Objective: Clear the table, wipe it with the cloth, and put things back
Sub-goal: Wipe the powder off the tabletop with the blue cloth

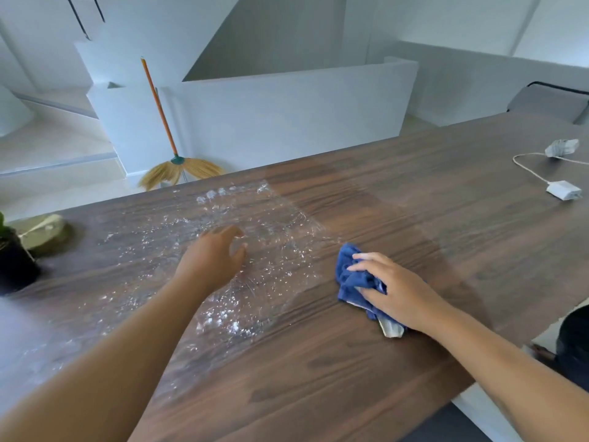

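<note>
Left hand (213,260) spread open over flimsy clear plastic sheet (255,250); right hand (392,288) grasping soft, bunched blue cloth (350,275) mid-table; gather cloth centrally.

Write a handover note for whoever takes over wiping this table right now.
Left hand: open, reaching over the clear plastic sheet, which lies flat on the table.
Right hand: presses the bunched blue cloth on the wood, right of the sheet.
Done: little that shows; white specks cover the sheet.
Left: lift the sheet, move the charger and plant pot, wipe, put things back.
</note>
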A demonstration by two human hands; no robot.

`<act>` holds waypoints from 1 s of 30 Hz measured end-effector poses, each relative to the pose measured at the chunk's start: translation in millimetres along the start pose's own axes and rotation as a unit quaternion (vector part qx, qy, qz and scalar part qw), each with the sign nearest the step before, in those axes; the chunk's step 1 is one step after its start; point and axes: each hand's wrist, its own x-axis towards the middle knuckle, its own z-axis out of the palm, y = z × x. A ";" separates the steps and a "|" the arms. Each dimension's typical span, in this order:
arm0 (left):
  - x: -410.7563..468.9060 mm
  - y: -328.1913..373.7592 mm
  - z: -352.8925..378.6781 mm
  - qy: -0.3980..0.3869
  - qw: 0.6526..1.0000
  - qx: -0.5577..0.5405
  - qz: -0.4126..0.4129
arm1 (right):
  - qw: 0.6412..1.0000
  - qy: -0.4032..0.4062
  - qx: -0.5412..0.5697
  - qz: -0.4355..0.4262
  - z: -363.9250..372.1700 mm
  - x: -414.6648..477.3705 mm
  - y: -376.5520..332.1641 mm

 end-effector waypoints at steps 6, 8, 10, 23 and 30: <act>4.9 -23.4 2.5 -0.007 1.000 0.030 0.004 | 0.990 0.062 -0.097 0.085 36.9 68.2 -37.7; 13.1 -31.6 1.3 -0.011 0.999 0.043 0.007 | 0.997 0.024 -0.078 -0.001 44.6 43.9 -52.1; 19.6 -42.2 -0.5 -0.015 0.999 0.045 -0.004 | 0.995 -0.035 -0.063 -0.063 34.4 19.2 -50.4; 11.1 -69.3 14.5 0.014 0.997 0.079 -0.001 | 0.995 -0.035 -0.071 -0.053 48.2 95.2 -50.2; 11.3 -70.1 19.4 0.035 0.997 0.066 0.005 | 0.987 0.024 -0.128 0.095 29.5 165.5 -7.7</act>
